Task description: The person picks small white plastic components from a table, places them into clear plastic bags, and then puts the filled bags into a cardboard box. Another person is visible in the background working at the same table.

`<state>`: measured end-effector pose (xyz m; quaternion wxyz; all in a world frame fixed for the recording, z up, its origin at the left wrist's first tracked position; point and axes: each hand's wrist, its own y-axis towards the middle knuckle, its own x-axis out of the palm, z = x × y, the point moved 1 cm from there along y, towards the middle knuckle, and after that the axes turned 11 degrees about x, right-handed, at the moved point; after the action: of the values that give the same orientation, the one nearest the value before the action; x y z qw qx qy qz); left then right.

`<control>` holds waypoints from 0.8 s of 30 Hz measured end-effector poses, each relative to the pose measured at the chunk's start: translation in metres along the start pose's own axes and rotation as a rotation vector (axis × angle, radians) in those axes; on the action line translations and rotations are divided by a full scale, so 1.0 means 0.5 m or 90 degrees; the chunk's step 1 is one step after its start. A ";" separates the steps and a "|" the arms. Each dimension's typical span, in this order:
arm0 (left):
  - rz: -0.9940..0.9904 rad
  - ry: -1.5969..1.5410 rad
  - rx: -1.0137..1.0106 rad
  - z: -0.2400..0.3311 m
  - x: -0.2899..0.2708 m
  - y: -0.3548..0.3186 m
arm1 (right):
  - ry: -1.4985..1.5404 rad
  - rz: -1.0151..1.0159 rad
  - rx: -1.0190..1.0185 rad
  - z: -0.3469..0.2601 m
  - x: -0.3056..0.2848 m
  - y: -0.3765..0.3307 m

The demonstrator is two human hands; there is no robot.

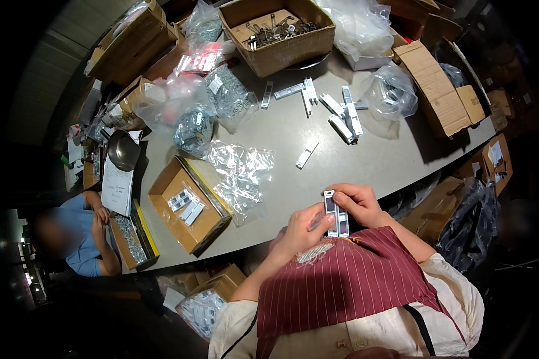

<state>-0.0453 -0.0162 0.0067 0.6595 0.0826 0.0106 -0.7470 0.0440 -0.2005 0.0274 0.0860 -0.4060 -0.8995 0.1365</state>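
Hands (335, 218) around white latch pieces (336, 213)

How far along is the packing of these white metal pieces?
Done: a few pieces lie in the open box on the left. In hand: left hand and right hand hold two pieces together. Left: loose pieces wait on the table.

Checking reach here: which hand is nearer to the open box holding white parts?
Left. The left hand is just right of the open box; the right hand is farther right, beyond it.
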 end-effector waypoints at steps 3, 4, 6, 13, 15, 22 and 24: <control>0.013 -0.042 0.001 0.008 0.005 0.002 | -0.127 0.038 -0.107 -0.008 0.004 0.004; -0.001 -0.059 -0.009 0.002 0.006 -0.001 | -0.159 0.051 -0.163 -0.006 0.004 0.002; -0.028 -0.091 -0.027 -0.013 0.002 -0.007 | -0.185 0.034 -0.165 -0.009 -0.002 -0.002; -0.041 -0.317 -0.150 -0.010 0.005 -0.015 | -0.286 -0.016 -0.224 -0.013 -0.015 -0.007; -0.094 -0.175 -0.074 0.012 -0.016 -0.008 | -0.298 -0.011 -0.298 -0.024 -0.013 -0.009; -0.126 -0.167 -0.105 0.024 -0.014 -0.010 | -0.360 -0.023 -0.210 -0.030 -0.033 -0.044; -0.127 -0.162 -0.184 0.027 -0.024 -0.011 | -0.279 0.007 -0.184 -0.032 -0.030 -0.047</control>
<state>-0.0509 -0.0053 0.0213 0.5835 -0.1090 0.0424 -0.8036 0.0414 -0.2237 0.0493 -0.1705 -0.3795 -0.9047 0.0919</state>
